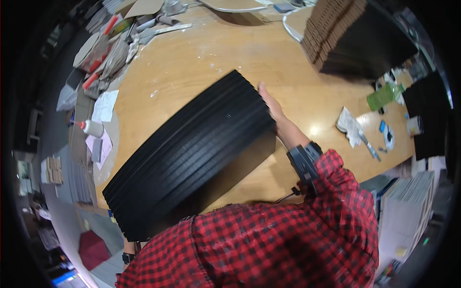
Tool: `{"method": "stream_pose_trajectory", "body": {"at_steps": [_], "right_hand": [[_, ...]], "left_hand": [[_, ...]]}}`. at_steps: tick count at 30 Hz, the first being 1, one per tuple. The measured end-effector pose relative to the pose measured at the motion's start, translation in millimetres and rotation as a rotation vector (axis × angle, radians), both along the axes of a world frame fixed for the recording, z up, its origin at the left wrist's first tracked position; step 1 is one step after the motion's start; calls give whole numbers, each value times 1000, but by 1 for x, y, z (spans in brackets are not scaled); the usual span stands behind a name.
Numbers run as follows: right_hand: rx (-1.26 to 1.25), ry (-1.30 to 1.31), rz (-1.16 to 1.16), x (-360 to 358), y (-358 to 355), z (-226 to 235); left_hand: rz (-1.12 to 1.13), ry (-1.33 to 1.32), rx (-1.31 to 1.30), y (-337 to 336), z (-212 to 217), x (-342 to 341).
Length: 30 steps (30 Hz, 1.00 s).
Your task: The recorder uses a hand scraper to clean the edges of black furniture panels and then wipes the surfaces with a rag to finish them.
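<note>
A thick stack of black boards (192, 149) with ridged edges lies slantwise in front of me, from the lower left up toward the middle of the table. Its left end reaches past the table's front edge. My right hand (274, 108) is closed against the stack's far right end, the thumb showing along the side and the other fingers hidden. Just below the lower left end, my left wrist with a dark watch (128, 258) shows. The left hand (138, 245) is almost wholly covered by the stack and my sleeve, so its fingers cannot be seen.
On the wooden table (192, 57), another stack of dark boards (365, 43) stands at the back right. A green bottle (385, 96), a white rag (349, 126) and a brush (369, 145) lie at the right. A white squeeze bottle (92, 127) and papers (104, 106) are at the left.
</note>
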State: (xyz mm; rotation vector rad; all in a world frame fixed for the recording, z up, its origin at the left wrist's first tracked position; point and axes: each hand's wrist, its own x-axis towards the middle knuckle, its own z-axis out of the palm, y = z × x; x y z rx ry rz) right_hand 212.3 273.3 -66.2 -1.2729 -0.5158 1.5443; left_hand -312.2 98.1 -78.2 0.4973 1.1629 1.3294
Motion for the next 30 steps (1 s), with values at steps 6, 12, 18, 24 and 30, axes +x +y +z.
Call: {"method": "stream_pose_trajectory", "body": {"at_steps": [6,12,18,24,30], "right_hand": [[247,-118,66,9,2,-1],[673,-1029,-140,-2,-63,20],[1175,-1366,662,-56,-127,10],[1530,-1251,688,-72,-120,-2],[1029,-1215,182,-72,-110,34]], "left_hand": [[-117,36,30,29,8,-3],[-119,50,20,24,2,-21],[-159,-11,10,24,-3,-20],[-172,-3,46,24,-9,-17],[-130,104,103,19,-11,-21]]}}
